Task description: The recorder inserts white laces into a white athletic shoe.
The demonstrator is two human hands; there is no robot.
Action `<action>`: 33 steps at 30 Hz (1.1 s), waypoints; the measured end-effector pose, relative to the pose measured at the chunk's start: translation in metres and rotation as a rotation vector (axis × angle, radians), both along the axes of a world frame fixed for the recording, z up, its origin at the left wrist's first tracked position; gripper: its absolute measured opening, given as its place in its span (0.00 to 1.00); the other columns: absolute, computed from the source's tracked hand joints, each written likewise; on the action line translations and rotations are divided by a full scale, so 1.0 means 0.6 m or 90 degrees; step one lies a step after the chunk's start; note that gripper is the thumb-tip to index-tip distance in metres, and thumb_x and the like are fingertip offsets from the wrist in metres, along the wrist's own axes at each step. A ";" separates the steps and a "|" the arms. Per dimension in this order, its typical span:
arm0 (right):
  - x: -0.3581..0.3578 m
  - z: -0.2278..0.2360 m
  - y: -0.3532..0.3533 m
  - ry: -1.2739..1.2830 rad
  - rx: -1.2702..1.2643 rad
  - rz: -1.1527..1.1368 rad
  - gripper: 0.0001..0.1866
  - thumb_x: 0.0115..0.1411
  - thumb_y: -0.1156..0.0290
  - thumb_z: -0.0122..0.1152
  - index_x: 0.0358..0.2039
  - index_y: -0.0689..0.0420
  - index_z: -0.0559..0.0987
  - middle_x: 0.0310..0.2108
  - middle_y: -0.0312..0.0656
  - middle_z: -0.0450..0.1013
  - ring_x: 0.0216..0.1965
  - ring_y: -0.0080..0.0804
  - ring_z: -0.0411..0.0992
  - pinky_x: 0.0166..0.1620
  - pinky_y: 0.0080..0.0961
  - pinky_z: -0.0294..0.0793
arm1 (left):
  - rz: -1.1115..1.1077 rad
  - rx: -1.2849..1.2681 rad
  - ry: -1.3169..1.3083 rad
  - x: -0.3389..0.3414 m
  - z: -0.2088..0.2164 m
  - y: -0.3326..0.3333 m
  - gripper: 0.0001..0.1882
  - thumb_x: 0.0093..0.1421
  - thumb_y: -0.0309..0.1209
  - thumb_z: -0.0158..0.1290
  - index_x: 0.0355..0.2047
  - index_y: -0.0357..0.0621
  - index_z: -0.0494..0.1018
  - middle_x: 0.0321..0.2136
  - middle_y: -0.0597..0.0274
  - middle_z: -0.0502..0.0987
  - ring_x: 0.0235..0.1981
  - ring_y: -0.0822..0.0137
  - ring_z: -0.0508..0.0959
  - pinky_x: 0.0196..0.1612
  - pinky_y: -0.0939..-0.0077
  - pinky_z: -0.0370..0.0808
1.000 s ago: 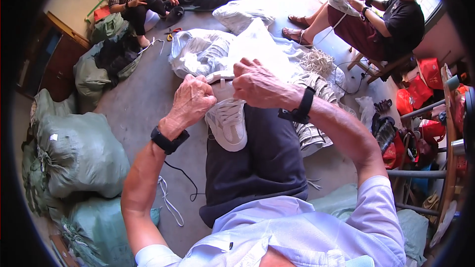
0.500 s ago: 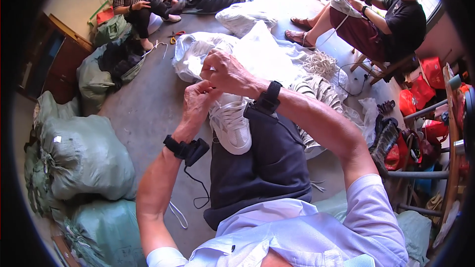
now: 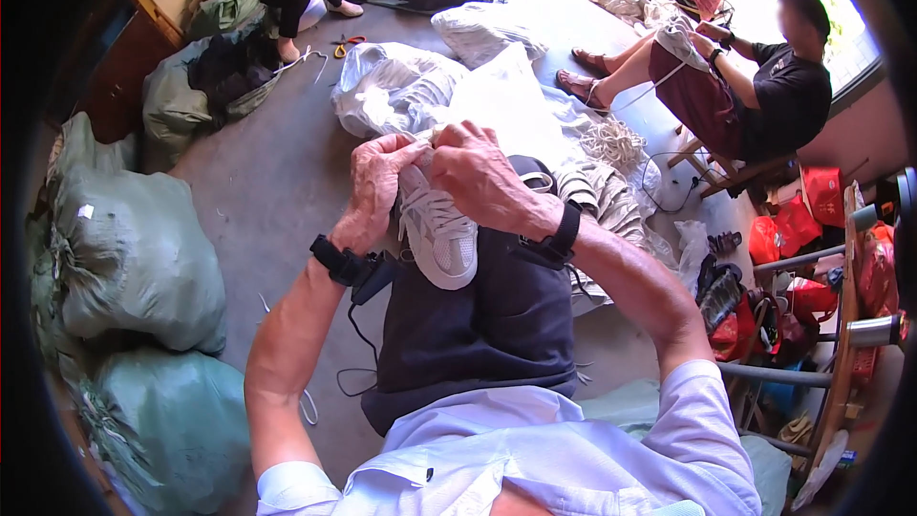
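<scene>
A white lace-up sneaker (image 3: 441, 239) rests on my dark-trousered legs, its toe pointing toward me. White laces cross its front. My left hand (image 3: 378, 180) is closed at the far, ankle end of the shoe, with thumb and finger pinching its upper edge. Close beside it, my right hand (image 3: 485, 177) is closed too, fingers curled over the same end. Whatever lies between the right fingertips is hidden. A pale lace loop (image 3: 541, 182) shows beside the right hand, over my knee. Both wrists wear black straps with small devices.
Past my knees lie white plastic bags (image 3: 396, 86), a heap of laces (image 3: 616, 139) and stacked pale shoe pieces (image 3: 611, 191). Green sacks (image 3: 143, 268) stand at left. A rack (image 3: 841, 325) with red bags is at right. Scissors (image 3: 349, 43) lie on the floor. Other people sit farther off.
Both hands have come down onto the sneaker's far end; the right has moved right and nearer, no longer crossing above the left. The view has shifted slightly.
</scene>
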State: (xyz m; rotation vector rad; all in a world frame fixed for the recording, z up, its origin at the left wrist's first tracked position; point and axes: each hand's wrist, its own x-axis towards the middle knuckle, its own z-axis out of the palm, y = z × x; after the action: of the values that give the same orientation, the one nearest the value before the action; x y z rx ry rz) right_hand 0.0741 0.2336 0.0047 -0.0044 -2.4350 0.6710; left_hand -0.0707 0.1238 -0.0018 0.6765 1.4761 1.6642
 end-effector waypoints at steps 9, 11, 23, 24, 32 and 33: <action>0.153 0.013 0.181 0.101 -0.042 -0.355 0.05 0.54 0.76 0.65 0.29 0.64 0.78 0.35 0.49 0.73 0.40 0.44 0.73 0.42 0.34 0.71 | -0.004 -0.042 0.061 -0.008 0.008 -0.009 0.06 0.61 0.31 0.58 0.33 0.41 0.81 0.26 0.73 0.77 0.30 0.80 0.71 0.37 0.84 0.67; 0.193 0.023 0.210 0.037 -0.116 -0.474 0.06 0.58 0.74 0.63 0.30 0.65 0.79 0.32 0.47 0.75 0.34 0.39 0.74 0.38 0.32 0.72 | -0.017 -0.036 0.009 -0.008 0.005 -0.006 0.06 0.61 0.30 0.59 0.32 0.41 0.81 0.26 0.73 0.77 0.31 0.80 0.71 0.38 0.84 0.67; 0.254 -0.031 0.261 0.169 -0.433 -0.539 0.13 0.64 0.66 0.63 0.35 0.65 0.80 0.23 0.37 0.76 0.24 0.19 0.72 0.31 0.17 0.69 | -0.011 -0.025 0.060 -0.011 0.001 -0.007 0.07 0.60 0.31 0.60 0.32 0.41 0.81 0.26 0.72 0.77 0.31 0.79 0.71 0.40 0.82 0.66; 0.257 -0.041 0.270 0.194 -0.495 -0.540 0.12 0.64 0.66 0.63 0.35 0.65 0.79 0.23 0.36 0.76 0.23 0.19 0.71 0.30 0.17 0.69 | -0.013 -0.026 0.062 -0.009 0.002 -0.008 0.07 0.60 0.31 0.60 0.32 0.41 0.81 0.26 0.72 0.77 0.31 0.79 0.71 0.40 0.82 0.66; 0.260 -0.056 0.270 0.329 -0.839 -0.418 0.09 0.66 0.69 0.59 0.42 0.61 0.75 0.34 0.43 0.76 0.26 0.28 0.73 0.34 0.25 0.77 | 0.011 -0.022 0.049 -0.005 0.002 -0.007 0.08 0.61 0.31 0.59 0.34 0.39 0.82 0.28 0.70 0.79 0.32 0.78 0.73 0.40 0.83 0.67; 0.256 -0.049 0.264 0.334 -0.840 -0.420 0.09 0.66 0.69 0.59 0.42 0.61 0.75 0.34 0.43 0.76 0.26 0.28 0.73 0.34 0.25 0.77 | 0.006 -0.022 0.052 0.000 0.004 -0.008 0.08 0.61 0.31 0.59 0.34 0.39 0.82 0.28 0.70 0.79 0.32 0.78 0.73 0.40 0.83 0.67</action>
State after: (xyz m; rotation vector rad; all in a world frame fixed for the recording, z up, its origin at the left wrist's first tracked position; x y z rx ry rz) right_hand 0.2276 0.3918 -0.0246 -0.9514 -1.0331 1.5340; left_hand -0.0705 0.1191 0.0008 0.7263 1.5644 1.6315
